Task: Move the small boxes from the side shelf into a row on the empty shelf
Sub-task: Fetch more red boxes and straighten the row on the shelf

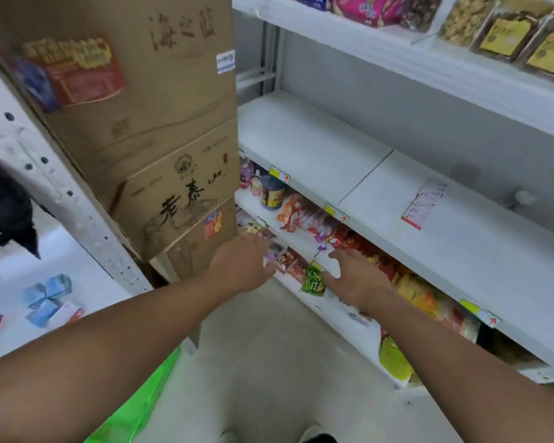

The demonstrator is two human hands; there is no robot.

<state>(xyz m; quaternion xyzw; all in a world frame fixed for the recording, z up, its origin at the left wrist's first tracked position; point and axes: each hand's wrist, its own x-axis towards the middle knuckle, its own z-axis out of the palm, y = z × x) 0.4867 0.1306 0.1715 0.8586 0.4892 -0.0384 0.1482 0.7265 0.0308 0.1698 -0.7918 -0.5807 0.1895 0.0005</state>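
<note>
Both hands empty. Left hand [237, 263] and right hand [354, 276] reach forward side by side, fingers loosely extended, holding nothing, in front of the lower snack shelves.

Between the two hands: small green snack packet [314, 282] at the lip of a low white shelf, just beside the right hand's thumb side. Just beyond the fingertips: red and orange snack bags [304, 215] packed on the next shelf up; dark bottle with a blue cap [272, 193] at that shelf's left end.

Above and beyond the right hand: wide bare white metal shelf [333, 148], with one red-and-white printed paper strip [424, 203] lying on it to the right.

Well to the left of the left hand: small blue-and-white boxes [47, 298], blurred, lying loose on the white side shelf [87, 270]. Count unclear.

Beyond the left hand: stacked brown cardboard cartons [160, 123] with black characters.

Farthest, top right: clear tubs of dried goods with yellow labels [506, 30].
</note>
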